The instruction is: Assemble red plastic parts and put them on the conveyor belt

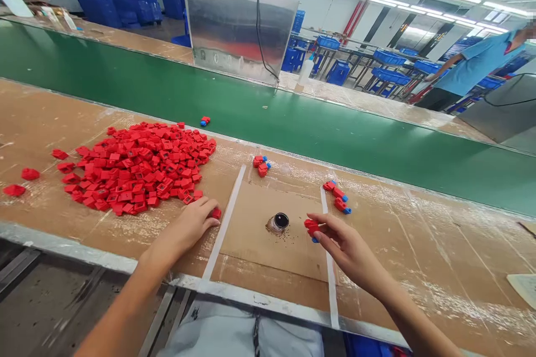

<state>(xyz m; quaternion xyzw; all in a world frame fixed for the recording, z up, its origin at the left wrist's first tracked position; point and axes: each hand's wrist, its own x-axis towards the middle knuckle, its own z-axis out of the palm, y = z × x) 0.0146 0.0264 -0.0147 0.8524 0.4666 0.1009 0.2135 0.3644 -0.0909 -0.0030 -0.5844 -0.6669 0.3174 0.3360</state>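
Note:
My left hand (200, 217) rests near the front right of a big pile of red plastic parts (142, 164), its fingers closed around one red part (216, 213). Between thumb and fingers, my right hand (341, 240) pinches a red part with a blue end (310, 227), just above the right tape strip. A small round jar of dark liquid (281, 221) stands between the hands on a cardboard sheet (255, 256), with dark specks around it. Behind the jar lie a few red-and-blue parts (262, 169); several more (337, 197) sit beyond my right hand.
White tape strips (226, 223) flank the cardboard. A green conveyor belt (251, 106) runs along the far side, with a red-and-blue part (205, 121) on it. Behind it are a metal panel (238, 28), a white bottle (306, 71) and a person in a blue shirt (481, 64).

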